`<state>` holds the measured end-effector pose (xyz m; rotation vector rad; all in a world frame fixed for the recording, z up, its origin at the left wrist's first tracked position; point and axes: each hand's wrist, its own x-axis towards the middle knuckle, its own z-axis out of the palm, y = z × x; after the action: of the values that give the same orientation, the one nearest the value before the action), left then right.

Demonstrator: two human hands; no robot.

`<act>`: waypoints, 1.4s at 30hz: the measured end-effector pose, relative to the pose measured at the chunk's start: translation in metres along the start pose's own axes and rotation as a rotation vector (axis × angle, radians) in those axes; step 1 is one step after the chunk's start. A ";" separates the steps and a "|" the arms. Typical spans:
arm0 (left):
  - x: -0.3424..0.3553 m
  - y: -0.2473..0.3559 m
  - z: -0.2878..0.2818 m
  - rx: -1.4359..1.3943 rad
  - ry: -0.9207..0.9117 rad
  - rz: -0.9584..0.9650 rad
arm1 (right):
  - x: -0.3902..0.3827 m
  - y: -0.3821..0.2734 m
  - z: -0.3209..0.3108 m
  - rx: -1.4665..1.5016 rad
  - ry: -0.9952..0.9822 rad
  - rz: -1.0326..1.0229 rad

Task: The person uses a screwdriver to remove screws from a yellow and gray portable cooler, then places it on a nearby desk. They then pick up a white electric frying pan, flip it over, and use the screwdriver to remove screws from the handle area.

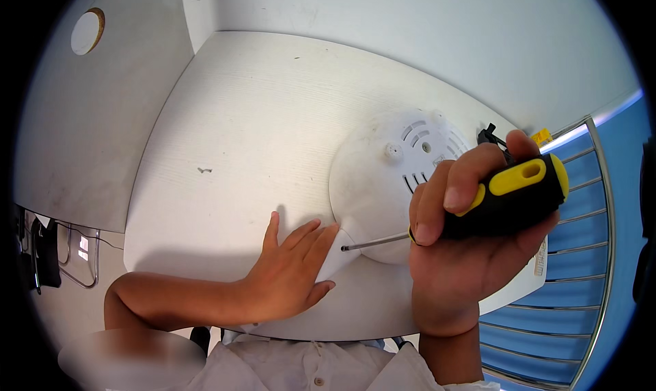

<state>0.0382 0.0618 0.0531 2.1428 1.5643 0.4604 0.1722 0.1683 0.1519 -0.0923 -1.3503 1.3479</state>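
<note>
A white round appliance (pixel 369 186) lies on the table with its vented underside up. Slots, a round foot and a narrow white extension (pixel 333 258) at its near left show. My left hand (pixel 290 271) rests on the left side of that extension, fingers stretched out and thumb against its near edge. In my right hand (pixel 458 254) is a screwdriver (pixel 506 200) with a thick black and yellow handle, the fingers wrapped round it. Its metal shaft points left, and the tip meets a small dark hole in the extension. Whether a screw sits there, I cannot tell.
Small dark metal bits (pixel 204 170), probably screws, lie on the white table (pixel 239 104) to the left. A black cord or plug (pixel 490 135) and a yellow item (pixel 541 137) show beyond my right hand. Metal railing (pixel 601 254) stands at the right; a grey panel (pixel 89 131) borders the left.
</note>
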 end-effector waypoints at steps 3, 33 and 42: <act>0.000 -0.002 0.000 -0.004 -0.014 -0.006 | 0.000 0.003 -0.001 -0.016 -0.028 0.034; -0.005 -0.006 0.006 0.061 0.107 0.054 | 0.004 0.020 0.009 0.251 -0.360 0.157; -0.007 -0.007 0.007 0.071 0.097 0.058 | 0.002 0.018 0.006 0.098 -0.413 0.097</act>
<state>0.0341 0.0561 0.0438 2.2548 1.5965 0.5426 0.1561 0.1714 0.1425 0.2000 -1.6344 1.5695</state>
